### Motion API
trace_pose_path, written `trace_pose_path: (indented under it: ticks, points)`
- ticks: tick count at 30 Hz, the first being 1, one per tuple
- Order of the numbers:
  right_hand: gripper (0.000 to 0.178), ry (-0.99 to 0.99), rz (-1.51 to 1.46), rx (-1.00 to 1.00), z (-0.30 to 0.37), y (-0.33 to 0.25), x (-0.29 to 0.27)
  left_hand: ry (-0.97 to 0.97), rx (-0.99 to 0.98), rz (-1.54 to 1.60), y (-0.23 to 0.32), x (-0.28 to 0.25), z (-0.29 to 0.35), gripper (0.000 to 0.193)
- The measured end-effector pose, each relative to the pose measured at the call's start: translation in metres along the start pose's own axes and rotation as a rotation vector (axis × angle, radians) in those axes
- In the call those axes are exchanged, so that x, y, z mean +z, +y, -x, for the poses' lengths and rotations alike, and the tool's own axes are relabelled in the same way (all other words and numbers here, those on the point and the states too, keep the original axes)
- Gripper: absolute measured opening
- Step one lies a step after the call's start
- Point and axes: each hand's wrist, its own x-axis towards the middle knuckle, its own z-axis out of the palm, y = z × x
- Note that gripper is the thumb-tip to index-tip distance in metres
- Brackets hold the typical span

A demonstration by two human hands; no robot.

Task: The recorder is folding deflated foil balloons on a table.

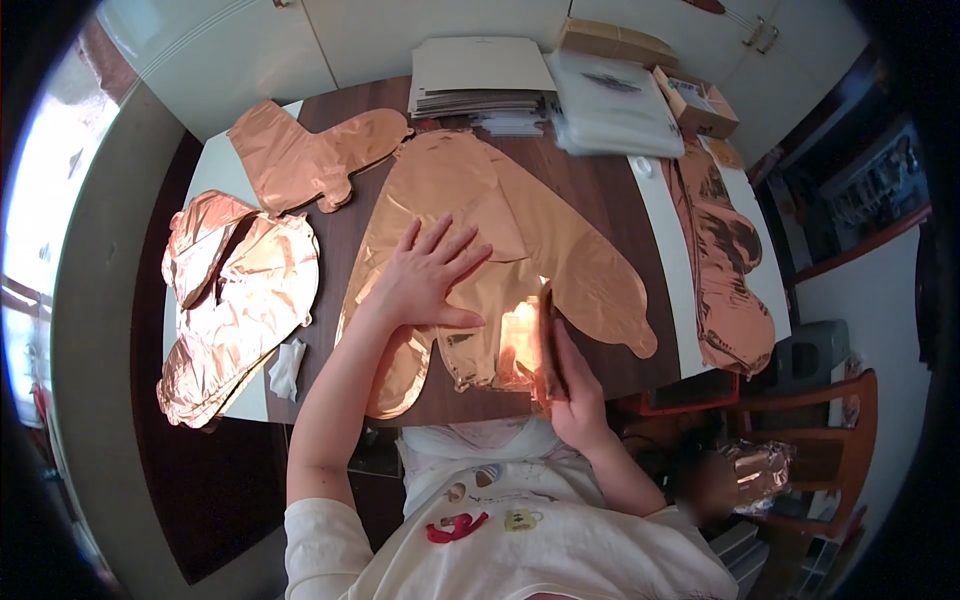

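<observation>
Foil (440,180) in copper colour is spread over the middle of the dark tabletop (610,200), where it is pressed by the left hand (425,280), laid palm down with its fingers apart. At the near right, 1 shiny fold is raised upright against the right hand (578,390), but whether it is clamped by those partly hidden fingers cannot be told. Beside the foil, 1 sock-shaped piece (300,160) is laid at the far left.

Left hand (425,282) lies palm-down, splayed; the right hand (578,392) stands edgewise.
</observation>
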Motion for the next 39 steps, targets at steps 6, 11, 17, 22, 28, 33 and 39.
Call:
trace_pose_path:
  ticks: [6, 11, 17, 22, 28, 33, 39]
  points:
    - [0.058, -0.11, 0.316, -0.238, -0.005, -0.004, 0.003, -0.011, -0.001, -0.017, -0.003, 0.003, 0.0, 0.097]
    - [0.047, -0.162, 0.479, -0.313, -0.005, -0.001, 0.009, -0.009, 0.001, -0.019, -0.004, 0.004, 0.001, 0.097]
    - [0.038, -0.22, 0.596, -0.392, -0.004, 0.0, 0.011, 0.004, 0.0, -0.015, -0.002, 0.002, 0.001, 0.095]
    - [0.039, -0.278, 0.632, -0.391, -0.005, -0.003, 0.01, 0.021, 0.008, -0.008, -0.003, 0.003, 0.001, 0.092]
    - [0.037, -0.326, 0.66, -0.389, -0.007, -0.006, 0.01, 0.061, 0.007, -0.008, -0.003, 0.007, 0.002, 0.083]
    - [0.038, -0.364, 0.648, -0.368, -0.008, -0.008, 0.009, 0.089, 0.009, -0.009, -0.003, 0.009, 0.001, 0.085]
    - [0.04, -0.445, 0.675, -0.367, -0.011, -0.011, 0.007, 0.045, 0.017, 0.031, -0.002, 0.002, 0.002, 0.096]
